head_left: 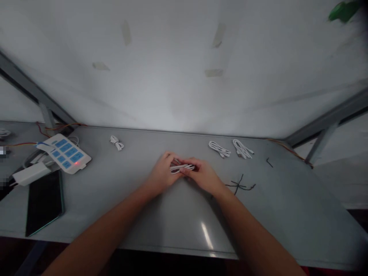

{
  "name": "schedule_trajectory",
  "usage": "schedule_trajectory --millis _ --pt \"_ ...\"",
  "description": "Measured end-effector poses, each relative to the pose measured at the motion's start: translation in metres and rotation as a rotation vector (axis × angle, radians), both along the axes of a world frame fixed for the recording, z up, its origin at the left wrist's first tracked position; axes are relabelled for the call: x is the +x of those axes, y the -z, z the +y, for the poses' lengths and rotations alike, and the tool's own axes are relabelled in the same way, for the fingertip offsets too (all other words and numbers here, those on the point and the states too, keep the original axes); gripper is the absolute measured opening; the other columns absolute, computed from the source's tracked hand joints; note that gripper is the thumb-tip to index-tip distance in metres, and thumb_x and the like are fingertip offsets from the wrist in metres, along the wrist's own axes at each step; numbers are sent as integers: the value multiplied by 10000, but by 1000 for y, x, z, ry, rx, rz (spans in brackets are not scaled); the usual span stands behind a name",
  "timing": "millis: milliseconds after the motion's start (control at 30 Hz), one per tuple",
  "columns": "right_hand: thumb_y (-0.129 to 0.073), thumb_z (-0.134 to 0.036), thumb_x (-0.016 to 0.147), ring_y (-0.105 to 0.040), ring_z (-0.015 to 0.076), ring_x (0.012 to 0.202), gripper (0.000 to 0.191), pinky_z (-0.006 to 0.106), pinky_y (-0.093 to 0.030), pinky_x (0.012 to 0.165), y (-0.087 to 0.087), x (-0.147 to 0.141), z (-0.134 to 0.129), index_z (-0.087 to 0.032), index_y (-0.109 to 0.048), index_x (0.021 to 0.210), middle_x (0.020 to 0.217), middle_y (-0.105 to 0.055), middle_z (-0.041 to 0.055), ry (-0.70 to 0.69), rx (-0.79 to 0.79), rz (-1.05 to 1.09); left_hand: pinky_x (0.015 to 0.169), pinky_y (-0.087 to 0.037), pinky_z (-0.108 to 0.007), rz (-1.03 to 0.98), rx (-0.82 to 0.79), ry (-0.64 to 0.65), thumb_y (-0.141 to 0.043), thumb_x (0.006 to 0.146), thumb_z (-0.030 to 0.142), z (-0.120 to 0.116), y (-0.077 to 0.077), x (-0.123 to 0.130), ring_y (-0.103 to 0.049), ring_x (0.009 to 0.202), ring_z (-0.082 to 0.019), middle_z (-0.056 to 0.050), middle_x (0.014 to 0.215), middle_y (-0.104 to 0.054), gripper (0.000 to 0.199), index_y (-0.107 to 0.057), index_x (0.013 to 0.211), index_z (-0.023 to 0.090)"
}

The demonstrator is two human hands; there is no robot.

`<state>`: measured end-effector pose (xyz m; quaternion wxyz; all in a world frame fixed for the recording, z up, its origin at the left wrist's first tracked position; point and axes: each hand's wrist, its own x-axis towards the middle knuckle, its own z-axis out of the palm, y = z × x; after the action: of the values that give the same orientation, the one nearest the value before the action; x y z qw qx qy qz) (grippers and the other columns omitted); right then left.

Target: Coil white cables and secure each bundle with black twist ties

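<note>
Between my two hands, over the middle of the grey table, is a folded white cable (181, 168). My left hand (163, 172) grips its left end with curled fingers. From the other side my right hand (202, 174) pinches the bundle, thumb in front. Parts of the cable are hidden by the fingers. Two coiled white cables lie beyond my right hand, one cable (219, 149) nearer and another cable (242, 149) farther right. To the right of my right wrist several black twist ties (238, 186) lie crossed in a loose pile.
A tied white cable (116, 143) lies at the back left. Farther left are a power strip (67, 153) with a red light, a white adapter (32, 173) and a dark tablet (45, 203). One bent black tie (269, 162) lies at right. A white wall (172, 88) bounds the table's back.
</note>
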<state>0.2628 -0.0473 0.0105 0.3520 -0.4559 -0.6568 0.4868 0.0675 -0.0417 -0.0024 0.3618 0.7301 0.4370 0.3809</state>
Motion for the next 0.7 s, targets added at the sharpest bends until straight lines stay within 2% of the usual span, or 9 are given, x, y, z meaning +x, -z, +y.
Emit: schedule_trajectory --millis 67,100,200,267,333,400,500,600,700 --pt "-765 -402 806 -713 216 789 248 380 -576 750 6 14 11 -201 -815 942 1105 -762 100 125 -30 -44 1056 -505 -504 158 87 -148 -846 749 416 14 1 -15 -594 1214 -319 -153 1335 -542 549 -624 1203 200" --pt "-768 -392 786 -716 220 791 216 386 -574 754 8 23 17 -206 -819 883 1109 -762 103 217 -1 -93 1144 -415 -560 260 147 -272 -845 750 418 22 0 -26 -496 1353 -365 -176 1421 -500 586 -615 1244 201" --pt "-728 -328 790 -722 287 988 180 444 -556 895 11 55 30 -218 -831 887 1126 -769 122 450 118 -282 1226 -217 -639 513 198 -746 -696 883 357 43 -2 -65 -214 1537 -437 -217 1599 -324 474 -618 1314 176" --pt "-661 -281 820 -713 311 1049 235 482 -535 960 12 72 36 -188 -829 957 1156 -762 155 544 180 -374 1211 -234 -641 583 132 -988 -647 904 349 53 -1 -92 -167 1547 -466 -234 1667 -183 520 -588 1383 155" --pt "-605 -243 833 -700 331 1096 303 511 -514 1007 14 84 39 -142 -810 1033 1207 -738 197 618 236 -453 1164 -312 -638 615 -4 -1106 -620 906 340 59 0 -112 -283 1502 -478 -270 1636 -253 564 -556 1425 129" --pt "-598 -229 822 -666 362 1169 340 539 -486 1052 17 89 40 -114 -789 1078 1262 -703 232 655 271 -546 1127 -381 -595 661 -90 -1075 -572 918 300 63 1 -123 -447 1405 -444 -292 1492 -472 509 -587 1373 73" --pt "-621 -227 795 -593 408 1268 327 576 -435 1102 20 83 37 -107 -775 1058 1314 -654 260 657 333 -664 1105 -436 -495 688 -39 -836 -504 912 184 65 1 -117 -603 1243 -359 -236 1222 -679 343 -698 1169 67" --pt "-597 -238 815 -600 380 1229 250 566 -442 1091 16 64 28 -145 -762 978 1247 -670 225 611 431 -622 1065 -482 -447 554 56 -623 -524 889 139 59 1 -85 -663 1126 -305 -166 1149 -718 270 -739 1052 134" --pt "-585 -272 853 -629 332 1140 184 539 -459 1067 6 39 16 -185 -736 911 1154 -697 173 507 508 -463 1023 -523 -418 308 68 -411 -635 878 200 42 1 -46 -688 1058 -256 -100 1127 -728 211 -741 1061 197"
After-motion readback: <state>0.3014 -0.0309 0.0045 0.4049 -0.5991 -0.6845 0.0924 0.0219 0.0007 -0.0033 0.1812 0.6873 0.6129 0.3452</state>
